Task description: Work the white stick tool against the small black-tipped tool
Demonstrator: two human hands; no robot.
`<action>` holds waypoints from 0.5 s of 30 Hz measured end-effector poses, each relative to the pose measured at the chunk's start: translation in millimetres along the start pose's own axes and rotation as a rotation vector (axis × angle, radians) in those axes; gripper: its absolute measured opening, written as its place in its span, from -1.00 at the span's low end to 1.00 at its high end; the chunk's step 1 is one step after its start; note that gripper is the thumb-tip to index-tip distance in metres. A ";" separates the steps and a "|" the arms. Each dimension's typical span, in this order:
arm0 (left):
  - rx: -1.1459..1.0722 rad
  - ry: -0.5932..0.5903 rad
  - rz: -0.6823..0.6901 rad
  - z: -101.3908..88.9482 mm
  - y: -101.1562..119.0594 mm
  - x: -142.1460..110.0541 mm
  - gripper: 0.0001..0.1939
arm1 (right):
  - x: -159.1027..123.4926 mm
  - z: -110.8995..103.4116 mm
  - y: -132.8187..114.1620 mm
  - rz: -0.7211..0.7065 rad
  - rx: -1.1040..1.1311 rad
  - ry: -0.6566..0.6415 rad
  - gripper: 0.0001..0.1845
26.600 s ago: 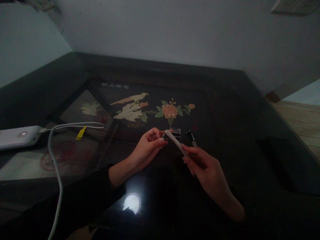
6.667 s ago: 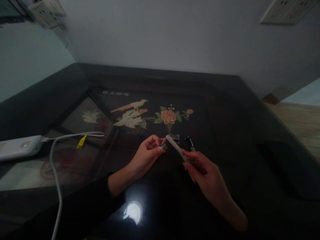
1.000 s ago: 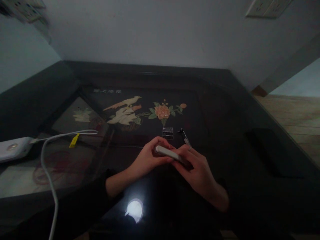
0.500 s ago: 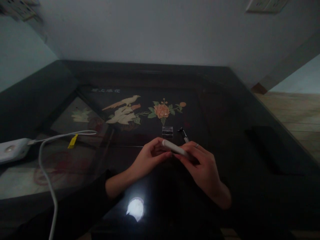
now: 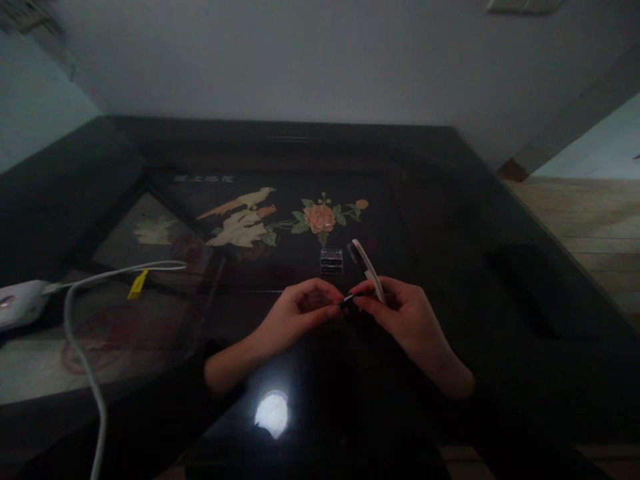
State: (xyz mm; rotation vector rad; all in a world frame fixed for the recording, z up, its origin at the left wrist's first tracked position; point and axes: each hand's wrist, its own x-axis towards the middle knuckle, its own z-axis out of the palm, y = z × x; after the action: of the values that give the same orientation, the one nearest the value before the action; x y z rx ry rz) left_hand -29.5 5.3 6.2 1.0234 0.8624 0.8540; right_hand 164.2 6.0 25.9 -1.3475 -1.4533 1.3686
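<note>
My left hand [image 5: 300, 315] and my right hand [image 5: 400, 313] meet over the dark glossy table [image 5: 450, 200]. The right hand's fingers are closed round a pale flat nail file [image 5: 367, 267], which sticks up and away from me. Between the fingertips of both hands sits a small dark piece [image 5: 346, 302]; the left thumb and forefinger pinch its left end. What that piece is I cannot make out in the dim light. Just beyond the hands a small clear plastic box [image 5: 331, 260] lies on the table.
The table top carries an inlaid bird [image 5: 240, 200] and flower [image 5: 320, 218] picture. A white power bank [image 5: 20, 303] lies at the left edge with a white cable [image 5: 80, 347] and a yellow tag [image 5: 136, 285]. A lamp's glare [image 5: 273, 413] shines near me. Wooden floor [image 5: 590, 220] shows at right.
The nail file swung from lying across both hands to pointing up and away in the right hand. The left hand now pinches a small dark piece between the hands.
</note>
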 end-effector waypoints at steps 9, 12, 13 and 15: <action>-0.124 -0.231 -0.156 -0.9 -3.6 -2.7 -0.71 | 0.9 -0.4 -0.8 0.033 0.053 -0.056 -0.84; -0.219 -0.314 -0.238 -1.1 -5.1 -4.8 -0.68 | 0.4 1.1 -1.9 0.063 0.066 -0.090 -0.82; -0.231 -0.328 -0.258 -1.2 -5.1 -5.3 -0.66 | 0.1 1.7 -2.4 0.074 0.072 -0.097 -0.81; -0.247 -0.343 -0.283 -1.5 -4.5 -5.6 -0.64 | -0.5 3.0 -3.5 0.101 0.097 -0.108 -0.77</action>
State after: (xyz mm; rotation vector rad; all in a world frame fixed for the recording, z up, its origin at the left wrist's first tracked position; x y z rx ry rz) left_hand -32.4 -0.5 2.6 0.7790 0.5746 0.5099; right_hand 160.7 5.2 28.8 -1.3179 -1.3859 1.5781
